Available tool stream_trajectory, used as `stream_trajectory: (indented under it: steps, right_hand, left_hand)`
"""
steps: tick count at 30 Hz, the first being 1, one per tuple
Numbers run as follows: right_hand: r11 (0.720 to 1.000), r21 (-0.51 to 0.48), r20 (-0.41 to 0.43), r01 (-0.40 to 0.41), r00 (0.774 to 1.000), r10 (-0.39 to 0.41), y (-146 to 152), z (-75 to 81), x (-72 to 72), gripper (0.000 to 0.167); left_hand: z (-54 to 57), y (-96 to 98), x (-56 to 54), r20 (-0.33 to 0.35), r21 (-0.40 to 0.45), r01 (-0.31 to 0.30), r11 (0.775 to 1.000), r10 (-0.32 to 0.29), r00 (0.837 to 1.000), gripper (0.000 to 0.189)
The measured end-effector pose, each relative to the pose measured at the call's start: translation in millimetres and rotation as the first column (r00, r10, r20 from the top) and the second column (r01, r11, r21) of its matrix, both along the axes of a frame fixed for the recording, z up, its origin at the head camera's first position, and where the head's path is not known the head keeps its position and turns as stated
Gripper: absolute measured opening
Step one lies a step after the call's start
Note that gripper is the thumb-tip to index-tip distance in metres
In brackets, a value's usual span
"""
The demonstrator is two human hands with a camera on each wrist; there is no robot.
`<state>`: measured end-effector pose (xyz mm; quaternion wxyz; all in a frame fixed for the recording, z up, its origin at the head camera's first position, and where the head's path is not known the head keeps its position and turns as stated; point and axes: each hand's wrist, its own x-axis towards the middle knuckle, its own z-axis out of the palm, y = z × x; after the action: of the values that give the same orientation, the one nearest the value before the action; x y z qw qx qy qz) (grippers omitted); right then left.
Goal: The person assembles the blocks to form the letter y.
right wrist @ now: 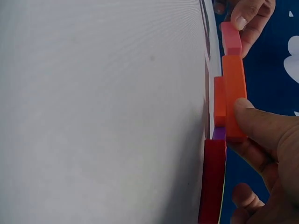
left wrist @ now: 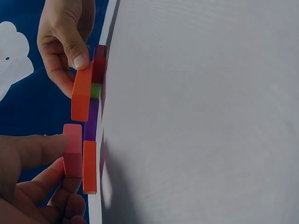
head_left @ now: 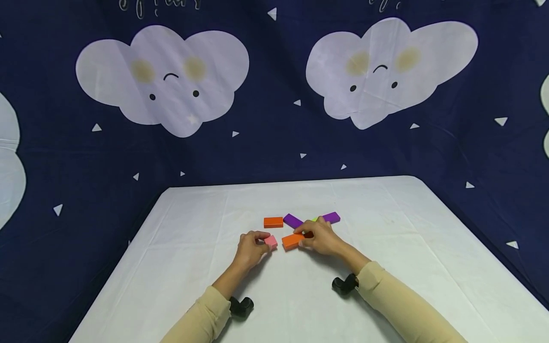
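My left hand (head_left: pixel 250 250) pinches a pink block (left wrist: pixel 72 150) between thumb and fingers. My right hand (head_left: pixel 319 237) grips one end of a long orange block (right wrist: pixel 234 98), its other end pointing at the pink one. Both blocks appear raised above the white table in the wrist views, a small gap between them in the head view. Just behind lies a second orange block (head_left: pixel 273 222). Beside that one, a purple block (head_left: pixel 293 220) slants toward the right hand. A red block (right wrist: pixel 212 182) shows below the right hand in the right wrist view.
Another purple block (head_left: pixel 331 217) and a partly hidden green block (left wrist: pixel 95 90) lie behind the right hand. White cloth covers the table (head_left: pixel 193 228). A dark blue curtain (head_left: pixel 274 143) with clouds hangs behind the far edge.
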<state>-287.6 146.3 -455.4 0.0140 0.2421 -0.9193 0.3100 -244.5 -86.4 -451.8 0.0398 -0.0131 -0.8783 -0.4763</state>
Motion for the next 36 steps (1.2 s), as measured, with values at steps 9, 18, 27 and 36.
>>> stream_trajectory:
  steps: [9, 18, 27, 36]
  right_hand:
    - [1.000, -0.019, -0.029, -0.002, 1.000, 0.002, 6.8, 3.9, 6.8, 0.029]
    - [0.999, -0.047, -0.036, -0.015, 0.999, 0.013, 12.6, 4.9, 12.3, 0.032]
    - [0.999, -0.036, -0.031, 0.003, 1.000, -0.004, 19.9, 6.6, 20.1, 0.032]
    - [0.997, -0.076, -0.029, -0.028, 0.999, 0.026, 29.6, 5.4, 26.7, 0.034]
  left_hand:
    - [5.1, -0.8, 10.4, 0.004, 0.028, 0.017, 0.999, -0.017, 1.000, 0.033]
    - [5.6, 2.4, 20.5, 0.039, 0.126, 0.027, 0.992, -0.032, 0.999, 0.034]
    - [6.7, 8.5, 33.8, 0.037, 0.114, 0.038, 0.993, -0.043, 0.998, 0.034]
    - [6.0, 13.9, 45.7, 0.026, 0.120, 0.067, 0.991, -0.071, 0.997, 0.032]
